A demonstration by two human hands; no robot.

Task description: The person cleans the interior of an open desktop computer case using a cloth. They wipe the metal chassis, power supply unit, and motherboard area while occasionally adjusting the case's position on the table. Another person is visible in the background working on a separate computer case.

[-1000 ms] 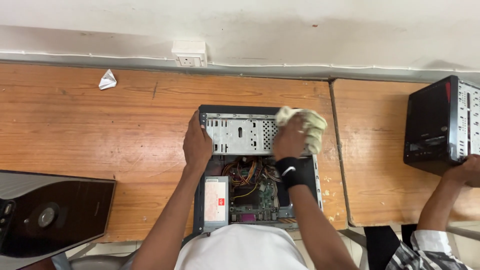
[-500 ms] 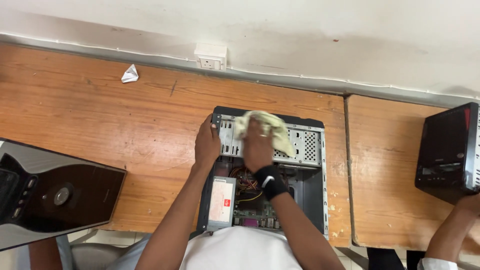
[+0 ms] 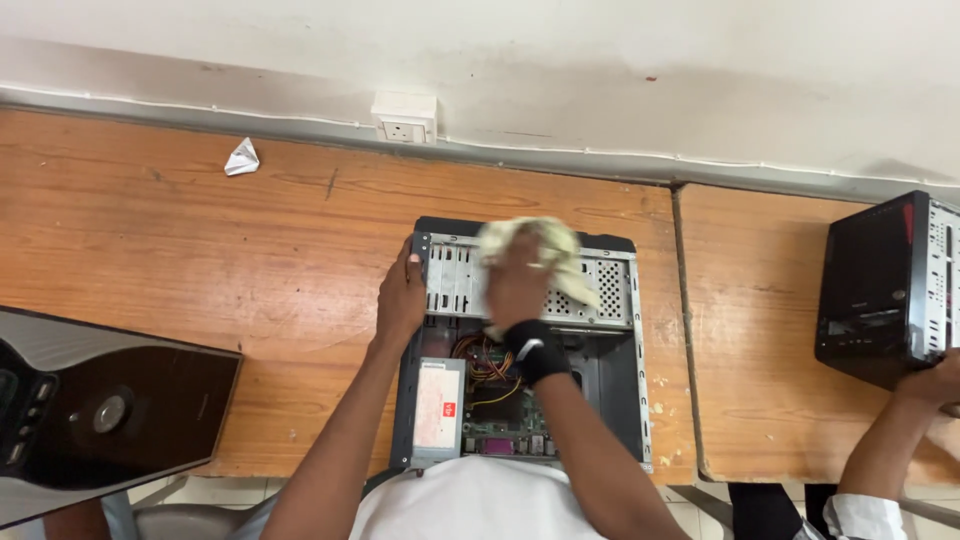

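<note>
An open desktop computer case [image 3: 620,330] lies flat on a wooden table [image 3: 200,250], its inner boards and coloured wires showing. My left hand [image 3: 402,300] grips the case's left edge. My right hand [image 3: 515,285], with a black wristband, presses a pale yellow-green cloth [image 3: 550,250] onto the perforated metal drive cage at the far end of the case. The hand and cloth are motion-blurred.
A black and silver computer case [image 3: 90,410] lies at the left front. Another person's hand [image 3: 930,380] holds a black case [image 3: 880,290] on the right table. A crumpled paper scrap [image 3: 241,158] and a wall socket [image 3: 404,118] sit at the back.
My right hand with the cloth has moved left across the drive cage, from its right end toward the middle. My left hand stays on the case's left edge. The view has shifted.
</note>
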